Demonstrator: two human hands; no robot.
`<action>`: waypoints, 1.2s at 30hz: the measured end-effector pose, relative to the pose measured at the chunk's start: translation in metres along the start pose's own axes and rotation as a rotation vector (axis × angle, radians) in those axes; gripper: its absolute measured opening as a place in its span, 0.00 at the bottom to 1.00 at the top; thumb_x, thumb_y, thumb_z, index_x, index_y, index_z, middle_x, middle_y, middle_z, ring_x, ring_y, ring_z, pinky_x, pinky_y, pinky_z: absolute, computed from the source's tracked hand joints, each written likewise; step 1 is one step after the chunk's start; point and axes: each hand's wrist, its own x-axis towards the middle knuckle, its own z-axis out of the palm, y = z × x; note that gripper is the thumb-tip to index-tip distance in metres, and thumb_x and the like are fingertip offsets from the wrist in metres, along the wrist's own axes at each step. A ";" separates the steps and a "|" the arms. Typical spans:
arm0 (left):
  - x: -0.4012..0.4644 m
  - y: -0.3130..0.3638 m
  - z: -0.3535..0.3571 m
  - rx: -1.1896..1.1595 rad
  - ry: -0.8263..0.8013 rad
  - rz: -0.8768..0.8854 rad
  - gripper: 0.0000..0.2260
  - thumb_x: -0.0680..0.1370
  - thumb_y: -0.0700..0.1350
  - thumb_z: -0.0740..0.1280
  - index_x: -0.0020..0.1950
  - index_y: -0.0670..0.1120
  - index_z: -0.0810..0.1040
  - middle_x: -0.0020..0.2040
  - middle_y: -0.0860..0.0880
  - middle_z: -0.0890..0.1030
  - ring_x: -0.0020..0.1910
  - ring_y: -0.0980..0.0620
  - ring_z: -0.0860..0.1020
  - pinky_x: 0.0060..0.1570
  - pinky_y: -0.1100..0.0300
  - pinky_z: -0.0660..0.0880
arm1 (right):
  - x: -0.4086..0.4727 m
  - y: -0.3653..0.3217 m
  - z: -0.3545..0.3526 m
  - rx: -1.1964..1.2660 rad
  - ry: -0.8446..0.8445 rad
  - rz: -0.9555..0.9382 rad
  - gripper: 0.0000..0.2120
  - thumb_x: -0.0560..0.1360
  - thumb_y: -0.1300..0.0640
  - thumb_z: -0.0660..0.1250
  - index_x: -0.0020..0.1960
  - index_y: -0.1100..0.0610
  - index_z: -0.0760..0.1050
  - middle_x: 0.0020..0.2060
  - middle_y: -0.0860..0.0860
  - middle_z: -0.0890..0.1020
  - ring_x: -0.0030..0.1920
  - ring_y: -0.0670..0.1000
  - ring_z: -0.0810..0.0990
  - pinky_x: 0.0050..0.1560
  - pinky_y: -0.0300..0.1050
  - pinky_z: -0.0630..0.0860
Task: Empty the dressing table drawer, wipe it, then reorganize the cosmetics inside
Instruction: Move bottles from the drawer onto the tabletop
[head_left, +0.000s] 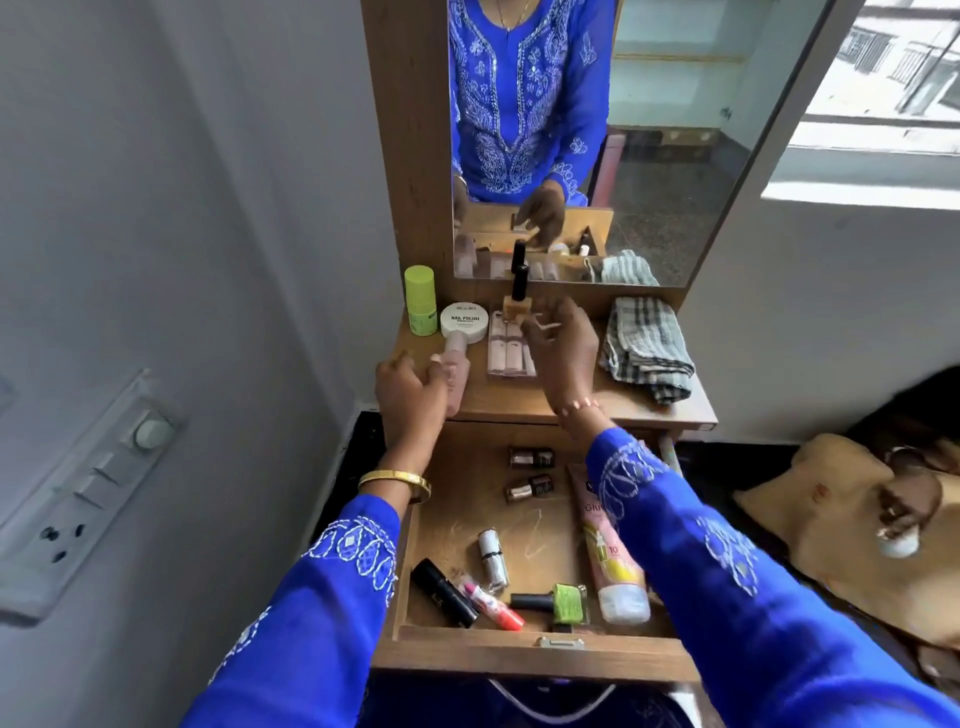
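Observation:
The wooden drawer (535, 649) stands pulled open below me. Inside lie two dark nail polish bottles (530, 458), a silver lipstick (492, 558), a black tube (443, 592), a pink-red lipstick (491, 603), a green nail polish (558, 604) and a long pink lotion tube (610, 556). My left hand (410, 387) grips a pale pink bottle (457, 371) lying on the dressing table top (519, 400). My right hand (563, 343) hovers over the top with loosely curled fingers beside a foundation bottle (518, 299) with a black cap.
On the top also stand a lime green stick (421, 301), a white nail polish remover tub (464, 322), a clear pack of pink tubes (506, 348) and a folded checked cloth (647, 348). A mirror (649, 130) rises behind. A switchboard (88, 493) is on the left wall.

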 end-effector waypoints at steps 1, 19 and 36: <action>-0.004 -0.002 -0.003 -0.028 0.033 0.014 0.19 0.78 0.46 0.61 0.64 0.36 0.72 0.62 0.36 0.71 0.61 0.40 0.73 0.60 0.56 0.66 | -0.014 0.003 -0.005 0.008 0.010 -0.034 0.06 0.72 0.62 0.69 0.47 0.62 0.76 0.42 0.53 0.78 0.38 0.47 0.73 0.34 0.29 0.67; -0.108 -0.058 -0.005 -0.084 -0.024 0.398 0.10 0.74 0.38 0.59 0.46 0.40 0.80 0.43 0.44 0.78 0.39 0.59 0.72 0.43 0.77 0.66 | -0.165 0.066 -0.017 -0.682 -0.863 0.081 0.18 0.74 0.48 0.64 0.47 0.65 0.77 0.47 0.62 0.82 0.49 0.62 0.80 0.44 0.48 0.74; -0.118 -0.061 0.004 0.233 -0.568 0.322 0.25 0.75 0.30 0.58 0.71 0.44 0.65 0.71 0.49 0.68 0.70 0.53 0.66 0.62 0.76 0.54 | -0.150 0.061 -0.029 -0.358 -0.548 0.133 0.12 0.75 0.52 0.64 0.48 0.60 0.79 0.45 0.57 0.84 0.46 0.58 0.80 0.41 0.44 0.70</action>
